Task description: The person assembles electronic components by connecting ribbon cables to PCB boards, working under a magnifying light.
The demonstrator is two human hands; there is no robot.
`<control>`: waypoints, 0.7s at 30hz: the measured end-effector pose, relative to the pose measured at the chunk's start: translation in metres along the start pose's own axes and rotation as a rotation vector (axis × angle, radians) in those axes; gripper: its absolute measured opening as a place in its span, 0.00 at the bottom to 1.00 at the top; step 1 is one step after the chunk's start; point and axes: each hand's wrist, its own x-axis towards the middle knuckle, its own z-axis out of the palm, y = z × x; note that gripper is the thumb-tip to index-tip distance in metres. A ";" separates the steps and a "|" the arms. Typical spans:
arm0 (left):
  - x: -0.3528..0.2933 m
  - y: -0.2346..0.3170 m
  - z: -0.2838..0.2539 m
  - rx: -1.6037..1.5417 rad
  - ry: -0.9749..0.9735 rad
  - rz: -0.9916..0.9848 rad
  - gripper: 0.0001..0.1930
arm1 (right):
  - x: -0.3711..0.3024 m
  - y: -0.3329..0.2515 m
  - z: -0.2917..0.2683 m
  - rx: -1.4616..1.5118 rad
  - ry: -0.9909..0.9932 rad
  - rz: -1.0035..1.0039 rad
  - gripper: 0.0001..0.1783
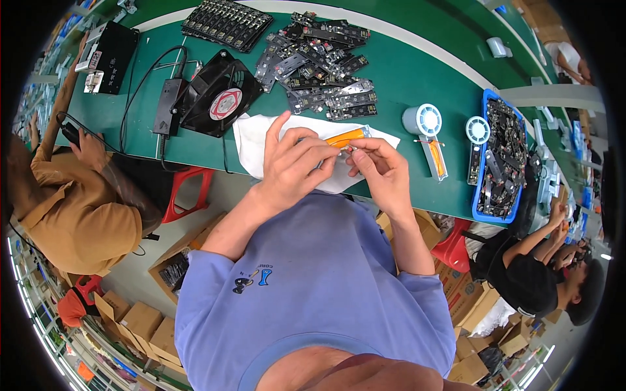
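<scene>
An electronics assembly workshop: a long green table (417,72) carries heaps of circuit boards (319,62), a blue tray (486,163) of parts and small white fans (422,120), with co-workers seated alongside and cardboard boxes (140,322) below.

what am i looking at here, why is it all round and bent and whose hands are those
This is one picture from a wide fisheye camera worn on a person's head, looking down, so straight edges curve. The blue shirt at the bottom is the wearer's own. Their left hand and right hand meet over a white cloth on a long green table, holding a small orange and grey part between them. On the table lie a pile of dark circuit boards, a black fan, two small white handheld fans and a blue tray of parts. Other people sit at the table on either side.
</scene>
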 end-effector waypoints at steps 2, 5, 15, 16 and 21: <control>0.000 0.003 0.003 0.039 0.024 0.016 0.11 | 0.000 -0.002 0.003 -0.002 0.023 -0.026 0.13; 0.000 0.008 0.006 0.113 0.028 -0.005 0.12 | 0.000 -0.001 0.004 0.022 0.012 -0.025 0.13; 0.000 0.010 0.006 0.120 0.022 -0.019 0.11 | -0.001 0.002 0.006 0.046 0.004 0.007 0.14; 0.000 0.010 0.006 0.113 0.025 -0.008 0.11 | -0.001 0.002 0.006 0.059 0.008 0.012 0.13; 0.001 0.011 0.004 0.109 0.033 -0.008 0.11 | -0.003 0.001 0.008 0.037 0.010 0.004 0.13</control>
